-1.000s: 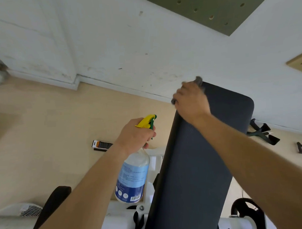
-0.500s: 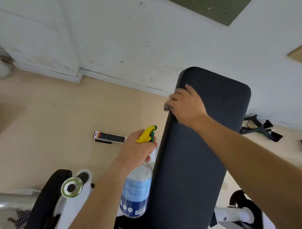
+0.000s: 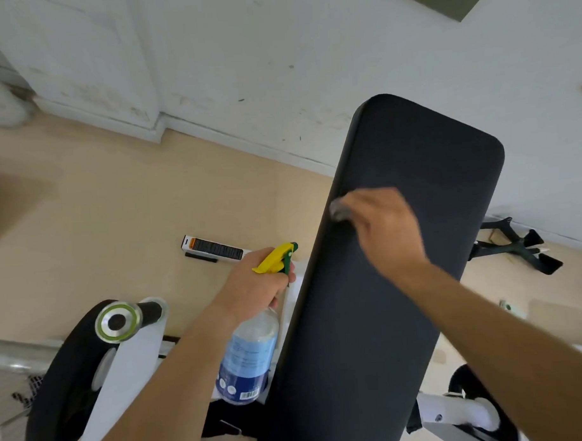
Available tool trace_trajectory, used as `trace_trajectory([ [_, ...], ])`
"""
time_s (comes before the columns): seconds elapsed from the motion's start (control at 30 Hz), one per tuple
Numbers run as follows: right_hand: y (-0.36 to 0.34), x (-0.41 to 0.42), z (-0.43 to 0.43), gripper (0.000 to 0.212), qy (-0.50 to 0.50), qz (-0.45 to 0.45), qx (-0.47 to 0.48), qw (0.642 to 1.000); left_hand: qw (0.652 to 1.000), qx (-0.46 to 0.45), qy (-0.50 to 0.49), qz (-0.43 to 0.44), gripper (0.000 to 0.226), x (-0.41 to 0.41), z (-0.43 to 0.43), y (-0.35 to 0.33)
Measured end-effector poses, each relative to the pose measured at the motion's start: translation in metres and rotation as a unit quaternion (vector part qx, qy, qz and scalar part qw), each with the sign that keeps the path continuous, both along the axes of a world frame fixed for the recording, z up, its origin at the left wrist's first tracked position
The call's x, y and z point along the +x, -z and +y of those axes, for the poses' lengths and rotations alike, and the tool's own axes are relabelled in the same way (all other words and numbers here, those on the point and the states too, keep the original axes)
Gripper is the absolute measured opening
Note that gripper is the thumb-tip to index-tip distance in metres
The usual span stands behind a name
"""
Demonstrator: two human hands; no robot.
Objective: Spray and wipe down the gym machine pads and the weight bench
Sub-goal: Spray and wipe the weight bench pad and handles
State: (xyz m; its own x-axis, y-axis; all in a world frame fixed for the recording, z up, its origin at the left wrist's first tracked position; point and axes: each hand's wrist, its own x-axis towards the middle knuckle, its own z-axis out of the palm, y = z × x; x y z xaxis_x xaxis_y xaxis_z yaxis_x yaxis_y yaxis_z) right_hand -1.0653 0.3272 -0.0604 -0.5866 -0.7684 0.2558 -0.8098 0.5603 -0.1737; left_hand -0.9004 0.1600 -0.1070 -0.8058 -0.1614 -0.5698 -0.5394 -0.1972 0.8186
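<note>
Head view: the wiping step looks under way on the bench (image 3: 378, 299), a long dark pad running from near centre to the far wall; no wet streaks can be made out, so how much is already clean cannot be told, and the round pad (image 3: 61, 386) at near left seems yet to be done. The right hand (image 3: 385, 230) reaches over the pad's left edge about two-thirds up, palm down, its grip closed on a small grey cloth (image 3: 339, 211) pressed to the surface. The left hand (image 3: 252, 287) hangs just left of the bench, grip clamped on the neck of the bottle (image 3: 250, 357), yellow trigger up, nozzle toward the far wall
</note>
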Motion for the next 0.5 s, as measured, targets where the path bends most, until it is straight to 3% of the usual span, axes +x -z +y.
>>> trace_trajectory([
  [0.07,-0.034,-0.023,-0.005,0.018,0.034,0.011,-0.061,0.997,1.000,0.001,0.002,-0.014,0.029,-0.001,0.005,0.004],
  [0.17,-0.046,-0.048,-0.021,0.021,0.032,0.019,-0.042,0.998,0.999,0.021,0.002,-0.042,0.029,0.003,0.015,0.010],
  [0.27,-0.016,-0.049,-0.037,0.021,0.004,0.053,0.065,0.996,0.999,0.010,0.007,-0.052,0.035,0.011,0.017,0.017],
  [0.33,0.015,-0.028,-0.038,0.020,0.016,0.058,0.150,0.987,0.998,0.023,-0.010,-0.051,0.025,0.017,0.015,0.020],
  [0.4,0.050,0.014,-0.026,0.016,0.007,0.015,0.198,0.980,0.998,0.037,-0.042,-0.039,0.020,0.026,0.011,0.019],
  [0.5,0.093,0.105,0.005,0.017,-0.107,-0.077,0.311,0.941,0.998,0.020,-0.060,-0.008,0.028,0.038,0.003,0.016],
])
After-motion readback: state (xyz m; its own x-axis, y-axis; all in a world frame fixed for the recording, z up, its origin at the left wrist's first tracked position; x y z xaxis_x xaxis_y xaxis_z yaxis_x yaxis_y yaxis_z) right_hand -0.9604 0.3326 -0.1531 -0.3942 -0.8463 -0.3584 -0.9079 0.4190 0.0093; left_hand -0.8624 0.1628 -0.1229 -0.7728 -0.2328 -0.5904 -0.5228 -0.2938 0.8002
